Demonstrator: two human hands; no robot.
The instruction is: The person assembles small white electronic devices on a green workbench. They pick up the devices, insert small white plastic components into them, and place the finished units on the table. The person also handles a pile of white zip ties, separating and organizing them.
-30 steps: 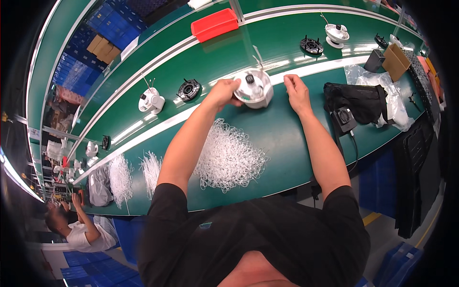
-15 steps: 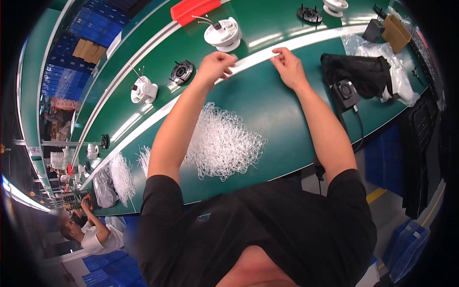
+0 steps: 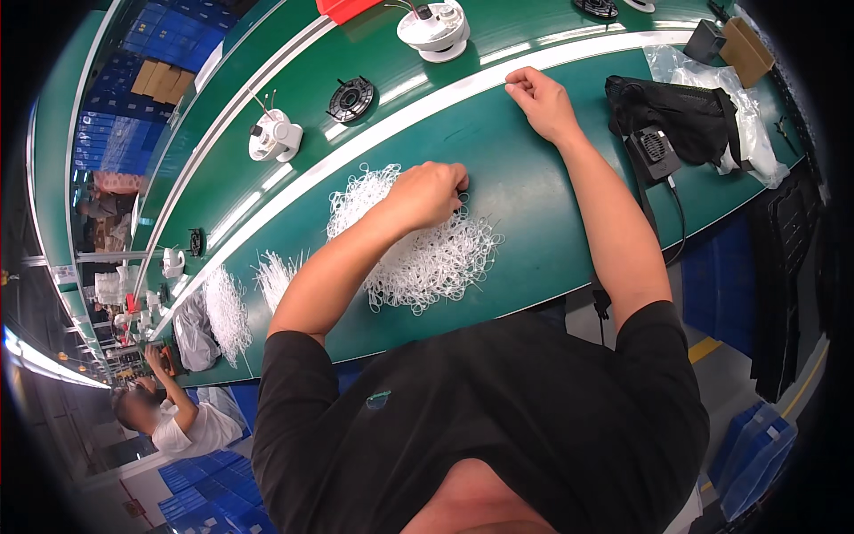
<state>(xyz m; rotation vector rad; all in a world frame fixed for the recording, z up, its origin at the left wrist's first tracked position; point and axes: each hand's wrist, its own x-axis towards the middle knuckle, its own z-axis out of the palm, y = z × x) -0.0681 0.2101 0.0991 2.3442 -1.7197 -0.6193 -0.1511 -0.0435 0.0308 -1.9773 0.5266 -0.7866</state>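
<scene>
A heap of thin white looped ties (image 3: 436, 267) lies on the green bench, in front of me. My left hand (image 3: 429, 196) is over the upper part of this heap, with bent fingers closed down against the loops. Whether a loop is between its fingertips is hidden. Farther off and to the right, my right hand (image 3: 543, 102) hovers beside the white rail (image 3: 480, 84), thumb and fingers drawn together in a pinch. Anything within that pinch is too small to make out. Beyond the rail stands a round white appliance base (image 3: 434, 34) with wires sticking up.
Behind the rail are another white base (image 3: 276, 138) and a black round ribbed part (image 3: 351, 100). On the right lie a black bag (image 3: 672, 120), a small black device (image 3: 654, 151) with a cable, and clear plastic. More white ties (image 3: 227, 316) lie left. A co-worker (image 3: 200, 423) sits far left.
My left hand has come back from the rail to the heap of ties. My right hand stays near the rail, its fingers more closed. The whole view has shifted slightly.
</scene>
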